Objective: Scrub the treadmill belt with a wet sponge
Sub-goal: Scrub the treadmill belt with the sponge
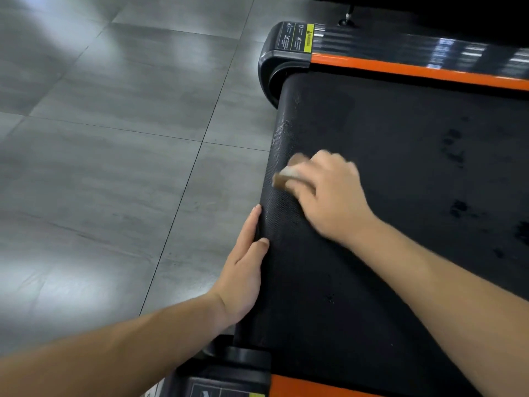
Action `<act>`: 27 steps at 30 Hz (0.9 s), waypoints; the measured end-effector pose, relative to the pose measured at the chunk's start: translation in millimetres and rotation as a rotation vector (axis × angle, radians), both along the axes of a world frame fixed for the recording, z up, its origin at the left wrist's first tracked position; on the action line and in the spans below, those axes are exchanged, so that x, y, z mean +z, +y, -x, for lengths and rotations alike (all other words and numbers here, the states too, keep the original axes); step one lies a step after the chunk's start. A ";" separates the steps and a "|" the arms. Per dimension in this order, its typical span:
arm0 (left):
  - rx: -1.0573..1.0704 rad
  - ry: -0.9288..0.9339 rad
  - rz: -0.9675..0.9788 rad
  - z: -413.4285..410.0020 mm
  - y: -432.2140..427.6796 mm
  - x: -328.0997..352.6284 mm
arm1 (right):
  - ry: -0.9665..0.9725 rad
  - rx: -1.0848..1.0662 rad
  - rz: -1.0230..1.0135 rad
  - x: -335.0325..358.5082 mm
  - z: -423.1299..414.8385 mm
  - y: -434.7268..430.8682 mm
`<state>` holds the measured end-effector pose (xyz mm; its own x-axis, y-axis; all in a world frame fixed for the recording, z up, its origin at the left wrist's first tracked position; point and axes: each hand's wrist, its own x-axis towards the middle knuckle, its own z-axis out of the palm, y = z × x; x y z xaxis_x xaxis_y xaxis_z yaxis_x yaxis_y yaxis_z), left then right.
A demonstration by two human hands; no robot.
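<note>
The black treadmill belt fills the right half of the view, its rounded rear end facing the floor on the left. My right hand grips a small sponge, brown below and pale on top, and presses it onto the belt near that rounded end. The hand and sponge are motion-blurred. My left hand lies flat against the belt's end, fingers straight along the edge and thumb resting on top. Dark wet spots dot the belt at the right.
Orange side rails run along the belt at the top and at the bottom. Black end caps with warning labels sit at both corners. Grey floor tiles spread to the left.
</note>
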<state>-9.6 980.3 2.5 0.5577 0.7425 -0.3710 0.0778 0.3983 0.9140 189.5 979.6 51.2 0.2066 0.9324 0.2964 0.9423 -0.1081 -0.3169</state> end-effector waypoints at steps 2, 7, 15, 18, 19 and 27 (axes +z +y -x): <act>0.033 -0.012 0.016 -1.5 0.2 6.5 | 0.048 0.186 0.006 0.6 26.9 -45.3; 0.070 0.005 0.033 -5.1 0.5 9.8 | 0.065 0.323 0.056 2.1 17.9 -72.5; 0.035 -0.008 0.014 -4.0 2.0 7.8 | 0.129 0.331 0.057 4.7 49.8 -106.8; 0.025 -0.045 0.067 -6.8 6.0 6.1 | 0.144 0.484 0.123 8.2 44.5 -119.7; 0.021 -0.038 0.072 -8.9 8.9 6.7 | 0.124 0.458 0.096 4.9 34.9 -108.0; 0.048 -0.087 0.325 -27.5 50.2 15.2 | 0.078 0.398 0.071 6.7 23.1 -59.0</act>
<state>17.9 1030.5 17.7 0.5646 0.6193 -0.5455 -0.0210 0.6716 0.7406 166.4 920.5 57.9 -0.1548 0.9616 0.2266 0.8883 0.2358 -0.3941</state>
